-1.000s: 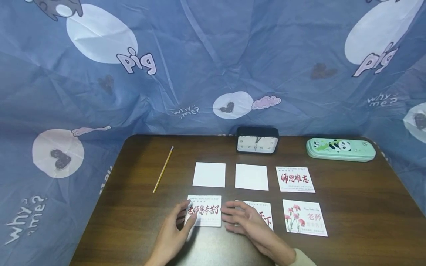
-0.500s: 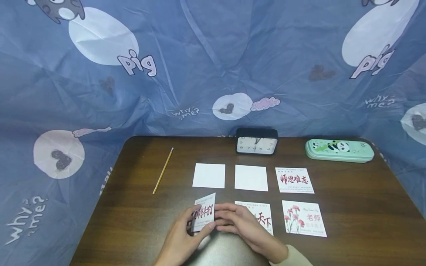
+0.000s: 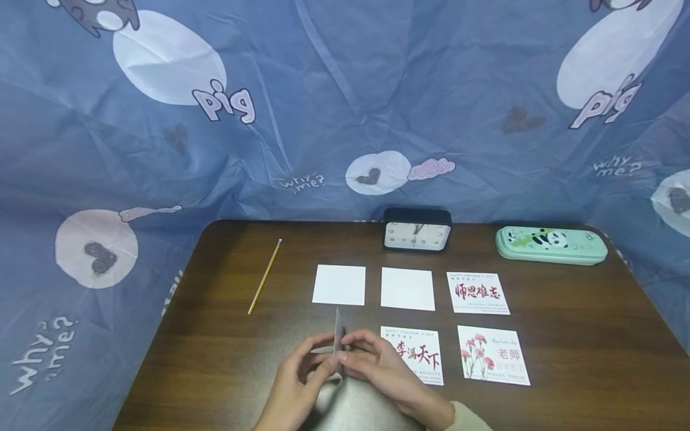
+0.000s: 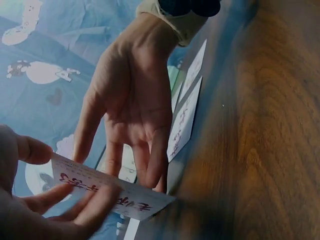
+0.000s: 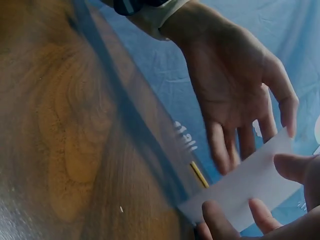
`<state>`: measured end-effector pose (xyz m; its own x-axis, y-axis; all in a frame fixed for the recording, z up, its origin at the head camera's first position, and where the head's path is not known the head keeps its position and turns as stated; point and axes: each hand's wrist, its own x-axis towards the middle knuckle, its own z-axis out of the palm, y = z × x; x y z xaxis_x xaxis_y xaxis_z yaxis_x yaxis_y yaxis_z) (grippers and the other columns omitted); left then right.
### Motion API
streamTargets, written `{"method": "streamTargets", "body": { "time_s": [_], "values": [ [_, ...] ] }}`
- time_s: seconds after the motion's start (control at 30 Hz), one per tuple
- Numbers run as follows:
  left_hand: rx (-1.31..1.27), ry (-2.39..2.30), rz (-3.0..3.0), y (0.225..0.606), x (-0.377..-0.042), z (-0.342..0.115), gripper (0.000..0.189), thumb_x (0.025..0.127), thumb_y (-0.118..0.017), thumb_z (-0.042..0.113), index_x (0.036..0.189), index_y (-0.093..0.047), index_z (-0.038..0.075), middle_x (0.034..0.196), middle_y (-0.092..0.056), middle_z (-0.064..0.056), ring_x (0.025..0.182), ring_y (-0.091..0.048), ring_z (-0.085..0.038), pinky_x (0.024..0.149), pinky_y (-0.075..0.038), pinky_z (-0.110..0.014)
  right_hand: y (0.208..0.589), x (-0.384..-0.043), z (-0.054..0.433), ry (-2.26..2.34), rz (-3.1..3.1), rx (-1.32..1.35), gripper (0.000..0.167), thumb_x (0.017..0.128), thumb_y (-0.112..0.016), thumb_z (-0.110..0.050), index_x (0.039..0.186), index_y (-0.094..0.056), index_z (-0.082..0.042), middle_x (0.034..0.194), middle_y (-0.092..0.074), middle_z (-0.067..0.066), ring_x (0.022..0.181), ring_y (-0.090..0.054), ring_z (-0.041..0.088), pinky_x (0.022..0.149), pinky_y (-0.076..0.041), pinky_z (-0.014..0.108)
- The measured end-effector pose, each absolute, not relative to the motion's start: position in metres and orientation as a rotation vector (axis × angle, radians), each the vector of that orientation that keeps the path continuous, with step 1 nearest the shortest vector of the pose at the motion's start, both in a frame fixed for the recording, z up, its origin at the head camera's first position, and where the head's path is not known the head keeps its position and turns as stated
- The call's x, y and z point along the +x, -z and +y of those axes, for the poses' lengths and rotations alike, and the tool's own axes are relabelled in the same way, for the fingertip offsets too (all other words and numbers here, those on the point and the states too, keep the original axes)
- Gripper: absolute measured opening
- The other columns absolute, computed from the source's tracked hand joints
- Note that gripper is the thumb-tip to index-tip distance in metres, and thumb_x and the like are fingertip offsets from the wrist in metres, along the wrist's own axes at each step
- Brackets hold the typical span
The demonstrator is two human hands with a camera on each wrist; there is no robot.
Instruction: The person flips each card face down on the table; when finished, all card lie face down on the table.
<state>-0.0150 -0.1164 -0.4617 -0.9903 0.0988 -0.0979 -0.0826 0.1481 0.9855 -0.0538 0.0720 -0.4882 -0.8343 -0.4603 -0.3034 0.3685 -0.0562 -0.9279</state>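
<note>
A square greeting card (image 3: 338,332) stands on edge between the two hands, seen nearly edge-on in the head view. The left hand (image 3: 299,374) grips it from the left; in the left wrist view its thumb is at one edge and its fingers lie over the printed face with red characters (image 4: 142,205). From the other side the right hand (image 3: 388,368) holds the card, thumb and fingertips against the blank white face (image 5: 240,187). Right of the hands lie a card with red lettering (image 3: 412,356) and a carnation card (image 3: 493,355), face up.
Behind them lie two blank-side-up cards (image 3: 339,285) and a red-lettered card (image 3: 477,293). A yellow pencil (image 3: 265,276) is at left. A black clock (image 3: 417,230) and a green panda pencil case (image 3: 551,245) stand along the table's back edge, before a blue cloth.
The card that lay flat between the hands has been lifted and turned up on edge. The right hand has moved left to it, uncovering the red-lettered card beside.
</note>
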Motion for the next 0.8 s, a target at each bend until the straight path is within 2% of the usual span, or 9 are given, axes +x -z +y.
{"method": "streamTargets", "body": {
  "time_s": [0.07, 0.13, 0.23, 0.33, 0.57, 0.8],
  "values": [
    [0.028, -2.072, 2.209, 0.461, -0.015, -0.117, 0.04, 0.099, -0.068, 0.009, 0.139, -0.06, 0.006, 0.137, -0.065, -0.021, 0.106, -0.073, -0.011, 0.089, -0.064, -0.028, 0.487, -0.054, 0.072, 1.948, 1.699, -0.093, 0.046, 0.099, -0.072, -0.024, 0.135, -0.056, 0.001, 0.149, -0.054, 0.024, 0.127, -0.065, 0.023, 0.103, -0.058, 0.032],
    [0.031, -2.145, 2.18, 0.46, -0.016, -0.117, 0.043, 0.098, -0.067, 0.002, 0.14, -0.058, 0.005, 0.135, -0.064, -0.023, 0.104, -0.073, -0.011, 0.088, -0.064, -0.029, 0.484, -0.055, 0.072, 1.939, 1.746, -0.088, 0.048, 0.098, -0.073, -0.024, 0.136, -0.056, 0.0, 0.148, -0.055, 0.022, 0.126, -0.065, 0.025, 0.099, -0.056, 0.029],
    [0.005, -2.218, 2.172, 0.459, -0.016, -0.119, 0.048, 0.095, -0.065, -0.006, 0.141, -0.057, 0.004, 0.132, -0.062, -0.025, 0.1, -0.073, -0.013, 0.086, -0.065, -0.032, 0.481, -0.056, 0.072, 1.928, 1.805, -0.057, 0.051, 0.096, -0.076, -0.025, 0.137, -0.056, -0.001, 0.149, -0.056, 0.023, 0.132, -0.062, 0.032, 0.101, -0.056, 0.032],
    [-0.032, -2.249, 2.192, 0.46, -0.017, -0.121, 0.048, 0.094, -0.064, -0.009, 0.14, -0.058, 0.002, 0.131, -0.062, -0.026, 0.097, -0.073, -0.012, 0.083, -0.066, -0.034, 0.482, -0.057, 0.073, 1.927, 1.83, -0.012, 0.054, 0.095, -0.076, -0.025, 0.139, -0.055, 0.0, 0.149, -0.056, 0.026, 0.134, -0.061, 0.036, 0.102, -0.058, 0.035],
    [-0.111, -2.265, 2.227, 0.466, -0.019, -0.128, 0.046, 0.092, -0.059, -0.015, 0.137, -0.059, -0.005, 0.126, -0.063, -0.028, 0.094, -0.073, -0.011, 0.082, -0.066, -0.033, 0.485, -0.057, 0.077, 1.958, 1.861, 0.098, 0.064, 0.096, -0.073, -0.018, 0.148, -0.045, 0.006, 0.15, -0.052, 0.029, 0.127, -0.066, 0.032, 0.099, -0.061, 0.033],
    [-0.156, -2.237, 2.264, 0.475, -0.02, -0.136, 0.045, 0.093, -0.057, -0.017, 0.137, -0.059, -0.006, 0.123, -0.063, -0.029, 0.093, -0.073, -0.01, 0.081, -0.066, -0.03, 0.486, -0.059, 0.083, 1.936, 1.918, 0.16, 0.061, 0.095, -0.069, -0.013, 0.148, -0.043, 0.003, 0.146, -0.054, 0.028, 0.119, -0.07, 0.032, 0.1, -0.062, 0.039]
  ]
}}
